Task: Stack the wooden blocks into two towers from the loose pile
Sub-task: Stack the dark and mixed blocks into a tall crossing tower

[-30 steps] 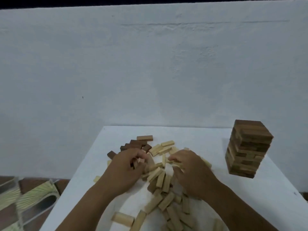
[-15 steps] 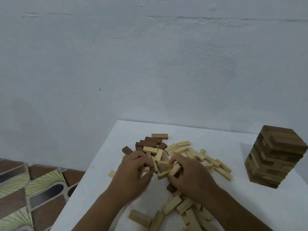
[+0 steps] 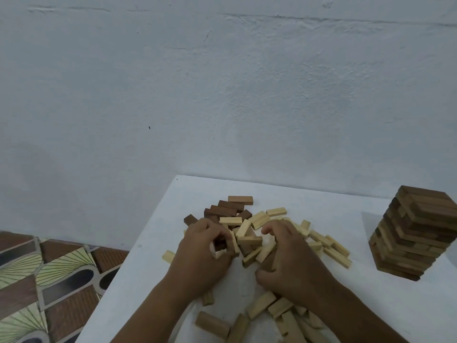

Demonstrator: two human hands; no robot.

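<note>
Lay loose near the front edge: pale wooden blocks (image 3: 262, 304) on the white table (image 3: 371, 305). Dug into the pile (image 3: 249, 233) in the middle: the left hand (image 3: 200, 256), curled round a few small blocks, and the right hand (image 3: 289, 258), fingers bent over pale blocks. Stood well apart on the right: one finished tower (image 3: 418, 231). Lay farthest back: dark blocks (image 3: 223, 210). Rose behind: a plain wall (image 3: 222, 95).

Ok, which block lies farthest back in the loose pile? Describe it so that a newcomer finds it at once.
Start at the white table against the wall, then the loose pile at its middle. The farthest block lies flat at the pile's back edge: reddish-tan, lighter than the dark brown blocks right before it.
</note>
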